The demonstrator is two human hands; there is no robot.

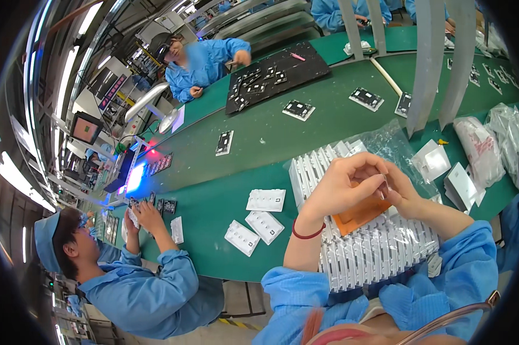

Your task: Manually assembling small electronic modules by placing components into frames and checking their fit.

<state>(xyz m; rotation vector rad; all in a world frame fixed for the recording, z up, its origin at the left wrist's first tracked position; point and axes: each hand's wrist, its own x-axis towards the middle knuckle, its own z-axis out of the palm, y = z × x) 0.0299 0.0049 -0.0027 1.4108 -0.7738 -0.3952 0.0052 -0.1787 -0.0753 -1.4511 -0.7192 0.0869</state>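
Observation:
My left hand [354, 181] and my right hand [404, 187] meet over a stack of white plastic parts. The fingers of both are closed and pinched together around something small and pale, too small to name. Beneath them an orange sheet or packet [357, 217] lies on the stack, partly covered by my hands. The white plastic parts [366, 259] stand packed in close rows, with a clear plastic bag [395, 146] around and over them. A red band circles my left wrist.
Several white plastic covers [266, 200] lie left on the green table [208, 215]. A co-worker [133, 282] sits at left, handling parts. Behind runs a green conveyor [248, 138] with black boards and a black mat [305, 72]. Metal posts [429, 63] and plastic bags [478, 144] stand right.

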